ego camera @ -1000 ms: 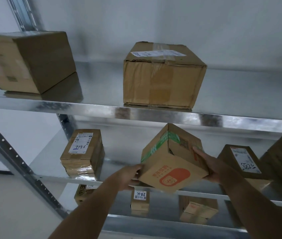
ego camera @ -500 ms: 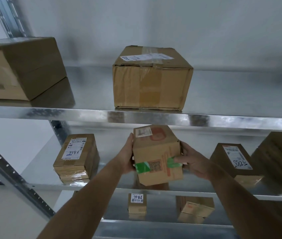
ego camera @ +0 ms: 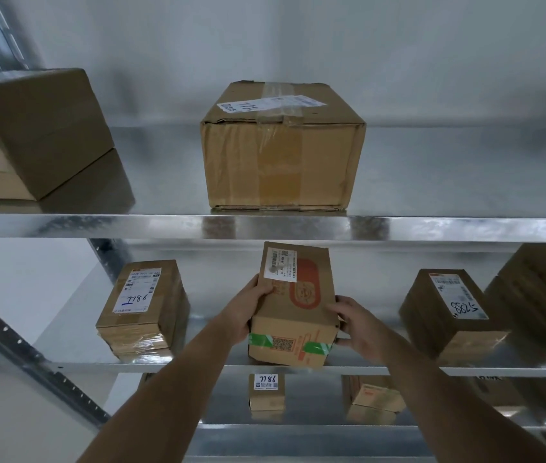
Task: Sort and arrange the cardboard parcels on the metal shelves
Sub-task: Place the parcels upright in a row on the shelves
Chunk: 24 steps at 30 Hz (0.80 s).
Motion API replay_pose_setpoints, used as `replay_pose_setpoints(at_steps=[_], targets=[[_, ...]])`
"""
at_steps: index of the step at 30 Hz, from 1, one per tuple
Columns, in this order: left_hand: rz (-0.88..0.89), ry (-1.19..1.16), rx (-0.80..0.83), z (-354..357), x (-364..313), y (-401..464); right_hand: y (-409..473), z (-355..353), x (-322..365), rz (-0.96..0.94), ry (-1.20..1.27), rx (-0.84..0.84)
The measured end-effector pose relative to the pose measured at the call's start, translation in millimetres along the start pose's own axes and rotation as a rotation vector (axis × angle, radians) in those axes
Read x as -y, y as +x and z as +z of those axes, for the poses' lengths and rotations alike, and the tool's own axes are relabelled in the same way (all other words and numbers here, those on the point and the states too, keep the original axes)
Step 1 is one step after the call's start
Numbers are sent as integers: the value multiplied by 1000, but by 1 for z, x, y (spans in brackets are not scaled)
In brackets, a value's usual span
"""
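Note:
A small cardboard parcel (ego camera: pixel 301 315) with an orange print, green tape and a white label sits at the front of the middle shelf (ego camera: pixel 198 368), tilted slightly. My left hand (ego camera: pixel 251 305) grips its left side, thumb on top. My right hand (ego camera: pixel 353 324) holds its right side, fingers curled round the edge. To the left on the same shelf stands a wrapped stack of parcels marked 7786 (ego camera: pixel 138 309). To the right stands a parcel marked 5785 (ego camera: pixel 448 312).
The top shelf (ego camera: pixel 431 225) carries a large taped box (ego camera: pixel 281 148) in the middle and another box (ego camera: pixel 31 135) at the left. A dark box (ego camera: pixel 545 289) stands at the far right of the middle shelf. Small parcels (ego camera: pixel 266 390) lie on the lower shelf. A slotted upright (ego camera: pixel 31 355) runs diagonally at left.
Both hands have turned the parcel from tilted on a corner to label side up and moved it forward and down onto the middle shelf's front.

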<state>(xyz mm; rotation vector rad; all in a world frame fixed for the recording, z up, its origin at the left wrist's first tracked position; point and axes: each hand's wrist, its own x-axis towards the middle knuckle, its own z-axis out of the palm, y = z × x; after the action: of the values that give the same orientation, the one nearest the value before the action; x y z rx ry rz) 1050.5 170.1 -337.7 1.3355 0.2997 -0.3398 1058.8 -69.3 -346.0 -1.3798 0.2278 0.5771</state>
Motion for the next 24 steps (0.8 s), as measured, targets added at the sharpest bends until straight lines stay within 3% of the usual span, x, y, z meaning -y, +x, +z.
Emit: replay_pose_setpoints(at_steps=[17,20,24], targets=[[-29,-150,-90,0,19,-2,14,1,-4,-17,-83,49],[-115,-235,-120,6,17,-5,14,4,7,-122,-183,-45],[-174,-55,-101,7,15,-7,20,8,27,-232,-453,-282]])
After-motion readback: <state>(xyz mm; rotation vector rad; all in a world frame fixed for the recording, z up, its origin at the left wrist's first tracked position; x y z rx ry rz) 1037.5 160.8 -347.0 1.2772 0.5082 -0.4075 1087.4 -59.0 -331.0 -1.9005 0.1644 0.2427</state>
